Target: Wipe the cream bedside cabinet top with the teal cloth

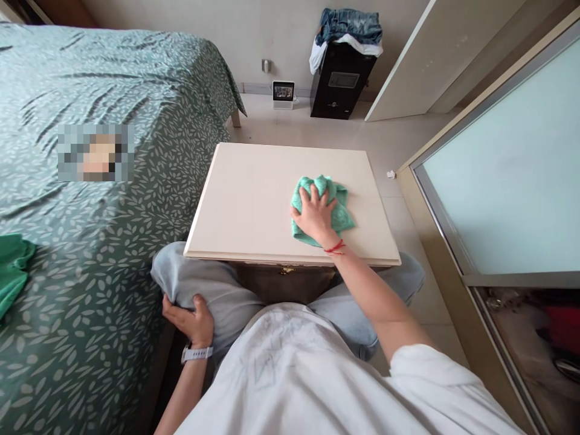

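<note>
A crumpled green cloth (342, 217) lies on the right half of the cream-coloured top of a small cabinet (254, 199). My right hand (315, 211) presses down on it with the fingers slightly spread and curled into its folds. A red string bracelet circles that wrist. My left hand (193, 320) rests against my left knee, its thumb apart from the fingers, with no object seen in it. The cabinet stands between my knees, and a small gold-coloured metal fitting (286, 270) shows on its near side.
To the left is a bed (176, 121) with a leaf-patterned green sheet and a green fabric piece (13, 266). By the wall stand a small screen (283, 95) and a black box (338, 81) topped with folded jeans (351, 25). A sliding-door wardrobe (507, 163) lines the right.
</note>
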Demonstrator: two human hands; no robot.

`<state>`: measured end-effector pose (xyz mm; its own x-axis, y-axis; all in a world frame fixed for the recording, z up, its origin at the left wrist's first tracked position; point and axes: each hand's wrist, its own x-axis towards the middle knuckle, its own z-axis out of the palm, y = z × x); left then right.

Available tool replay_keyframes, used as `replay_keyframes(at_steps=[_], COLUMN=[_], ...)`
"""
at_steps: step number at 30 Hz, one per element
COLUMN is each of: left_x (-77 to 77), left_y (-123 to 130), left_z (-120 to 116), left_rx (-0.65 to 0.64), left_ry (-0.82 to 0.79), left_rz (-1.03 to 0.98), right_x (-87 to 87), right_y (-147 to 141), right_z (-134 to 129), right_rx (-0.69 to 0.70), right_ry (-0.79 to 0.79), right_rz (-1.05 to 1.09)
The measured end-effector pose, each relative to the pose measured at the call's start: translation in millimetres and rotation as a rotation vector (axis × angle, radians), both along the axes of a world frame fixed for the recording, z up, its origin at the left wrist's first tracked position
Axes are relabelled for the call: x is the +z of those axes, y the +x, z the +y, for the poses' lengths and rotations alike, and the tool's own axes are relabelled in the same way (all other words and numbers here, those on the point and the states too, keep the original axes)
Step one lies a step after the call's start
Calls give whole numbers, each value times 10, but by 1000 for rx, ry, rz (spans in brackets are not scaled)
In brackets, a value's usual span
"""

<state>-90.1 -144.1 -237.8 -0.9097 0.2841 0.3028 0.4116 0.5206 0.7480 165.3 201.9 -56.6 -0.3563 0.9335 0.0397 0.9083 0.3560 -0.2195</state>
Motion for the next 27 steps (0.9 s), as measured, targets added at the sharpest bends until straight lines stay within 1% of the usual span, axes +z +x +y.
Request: replay_keyframes(at_steps=[4,8,11,14,17,19,20,24,27], left_x=[-13,-14,-7,-2,-3,-5,-6,-6,-6], left_y=[16,36,37,30,28,28,27,14,-2], left_z=[-8,-10,-10,-15,-24,-30,-32,-37,-36], left_rx=[-1,-3,-6,-6,-4,-3,-4,3,12], left_ry=[3,7,4,1,-1,-3,-3,-5,-1], left_rz=[0,1,9,13,18,18,17,9,1], right_x=[75,172,243,280,276,259,250,226,221], right_y=[-762,-1426,-1775,-1971,-2013,-1961,-1914,-1611,-1270], right_z=[-111,-354,-539,-652,-702,-723,-730,-675,-503], right_rx=[138,323,476,666,888,969,983,944,836], right_ry=[-48,-111,-121,-102,-91,-80,-75,-90,-111], right_rz=[103,67,34,13,-31,-51,-49,-25,-25])
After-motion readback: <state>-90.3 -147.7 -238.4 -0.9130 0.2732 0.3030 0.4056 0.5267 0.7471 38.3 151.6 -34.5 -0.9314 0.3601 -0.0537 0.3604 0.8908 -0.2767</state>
